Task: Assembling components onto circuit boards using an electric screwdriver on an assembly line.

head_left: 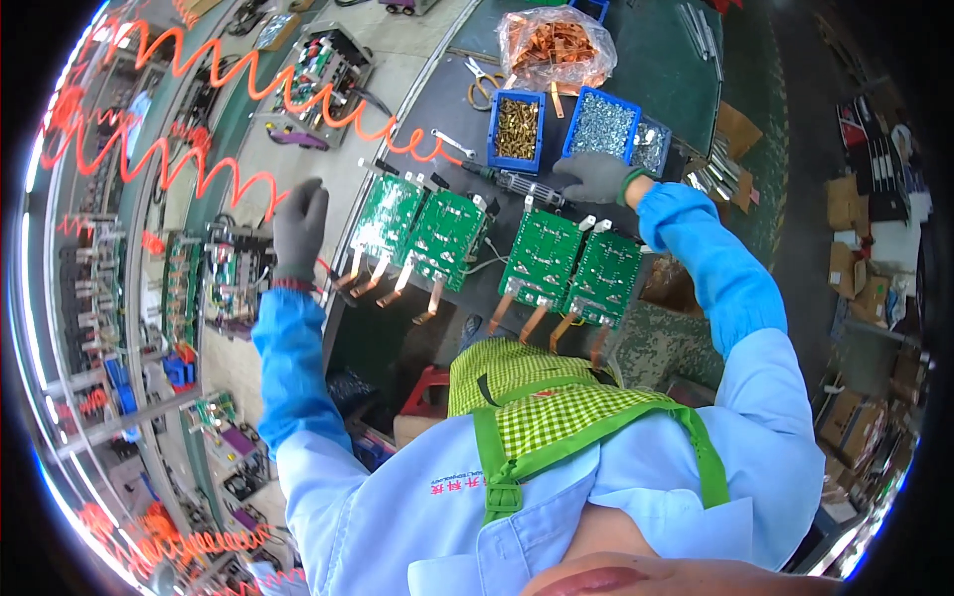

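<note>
My left hand [301, 226], in a dark grey glove, is raised at the left of the boards. Its fingers are stretched out, a little bent, and hold nothing I can see. My right hand [599, 179], gloved alike, is by the right end of a screwdriver-like power tool [529, 187]. Whether its fingers grip the tool is hidden. An orange coiled hose [343, 111] runs to the tool's left end. Nearer me lie several green circuit boards [543, 253] in two pairs, with copper strips [433, 300] jutting from their near edges.
Beyond the tool are a blue bin of brass-coloured screws [517, 129], a blue bin of silvery fasteners [603, 121], scissors [483, 83], a wrench [452, 143] and a plastic bag of copper parts [556, 48]. On the left, a bench [298, 159] carries an assembled unit [323, 79].
</note>
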`<state>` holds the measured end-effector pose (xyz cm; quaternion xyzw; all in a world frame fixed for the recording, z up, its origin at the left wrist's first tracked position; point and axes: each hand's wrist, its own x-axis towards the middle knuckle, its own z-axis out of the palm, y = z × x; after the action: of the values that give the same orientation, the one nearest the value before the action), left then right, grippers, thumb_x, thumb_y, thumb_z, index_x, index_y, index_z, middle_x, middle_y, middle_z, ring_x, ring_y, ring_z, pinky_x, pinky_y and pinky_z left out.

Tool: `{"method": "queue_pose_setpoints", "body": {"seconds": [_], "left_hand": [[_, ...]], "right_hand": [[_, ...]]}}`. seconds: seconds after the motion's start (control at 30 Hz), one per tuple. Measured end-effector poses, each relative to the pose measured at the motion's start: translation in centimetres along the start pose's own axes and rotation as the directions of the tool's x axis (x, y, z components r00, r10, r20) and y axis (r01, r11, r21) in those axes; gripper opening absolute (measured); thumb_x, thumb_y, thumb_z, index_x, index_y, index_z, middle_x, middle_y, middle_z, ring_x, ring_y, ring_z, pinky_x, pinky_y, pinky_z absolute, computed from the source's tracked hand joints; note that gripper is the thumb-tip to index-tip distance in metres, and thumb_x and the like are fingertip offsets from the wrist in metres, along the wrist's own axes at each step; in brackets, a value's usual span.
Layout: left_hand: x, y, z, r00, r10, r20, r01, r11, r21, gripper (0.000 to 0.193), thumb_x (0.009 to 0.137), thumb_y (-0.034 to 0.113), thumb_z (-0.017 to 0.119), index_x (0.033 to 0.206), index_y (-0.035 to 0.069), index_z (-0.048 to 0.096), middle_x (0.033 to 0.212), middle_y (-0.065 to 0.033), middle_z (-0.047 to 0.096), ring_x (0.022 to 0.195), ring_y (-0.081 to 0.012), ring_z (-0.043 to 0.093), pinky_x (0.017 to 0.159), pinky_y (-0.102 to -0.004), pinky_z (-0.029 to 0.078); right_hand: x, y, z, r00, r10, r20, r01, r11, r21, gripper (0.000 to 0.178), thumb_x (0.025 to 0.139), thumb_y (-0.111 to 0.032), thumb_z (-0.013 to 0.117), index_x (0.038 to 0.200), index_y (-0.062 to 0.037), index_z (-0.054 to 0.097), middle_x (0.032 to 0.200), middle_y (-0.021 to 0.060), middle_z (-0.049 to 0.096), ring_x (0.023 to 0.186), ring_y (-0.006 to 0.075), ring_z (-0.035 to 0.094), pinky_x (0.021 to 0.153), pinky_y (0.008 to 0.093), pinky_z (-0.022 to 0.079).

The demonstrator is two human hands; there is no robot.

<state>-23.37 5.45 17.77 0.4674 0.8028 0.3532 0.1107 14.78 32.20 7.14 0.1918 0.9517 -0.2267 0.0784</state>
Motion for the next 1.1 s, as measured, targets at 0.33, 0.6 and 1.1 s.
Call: {"method": "queue_pose_setpoints", "body": {"seconds": [0.33, 0.6, 1.1], "left_hand": [[20.3, -18.6, 14.5, 0.830, 0.149, 0.538, -0.395, 0.837, 0.378, 0.028, 0.078, 0.019, 0.059, 0.104, 0.008, 0.061, 0.100, -0.0167, 0.062, 0.093, -0.0358, 0.059, 0.081, -0.0430, 0.047], [21.7, -10.6, 21.7, 0.465, 0.398, 0.791, -0.745, 0.659, 0.107, 0.037, 0.068, 0.012, 0.064, 0.105, 0.009, 0.058, 0.108, -0.0124, 0.055, 0.091, -0.0363, 0.059, 0.075, -0.0420, 0.050], [22.3, -11.3, 26.5, 0.833, 0.454, 0.316, -0.050, 0.631, -0.774, 0.030, 0.074, 0.014, 0.063, 0.104, 0.013, 0.060, 0.115, -0.0134, 0.054, 0.098, -0.0329, 0.056, 0.080, -0.0399, 0.049]], "right_hand": [[6.5, -0.3, 7.3, 0.948, 0.216, 0.232, -0.194, 0.974, -0.116, 0.068, 0.067, -0.036, 0.072, 0.121, -0.0068, 0.042, 0.093, 0.0172, 0.057, 0.084, 0.0347, 0.059, 0.070, 0.0444, 0.047], [9.0, -1.3, 6.4, 0.899, 0.290, 0.328, -0.265, 0.957, -0.122, 0.085, 0.070, -0.025, 0.067, 0.141, -0.0134, 0.021, 0.098, 0.0174, 0.056, 0.085, 0.0331, 0.059, 0.072, 0.0430, 0.048], [4.5, -1.3, -7.3, 0.954, 0.281, 0.104, -0.299, 0.907, 0.295, 0.069, 0.063, -0.010, 0.056, 0.130, -0.0104, 0.041, 0.115, 0.0188, 0.056, 0.105, 0.0344, 0.055, 0.091, 0.0391, 0.044]]}}
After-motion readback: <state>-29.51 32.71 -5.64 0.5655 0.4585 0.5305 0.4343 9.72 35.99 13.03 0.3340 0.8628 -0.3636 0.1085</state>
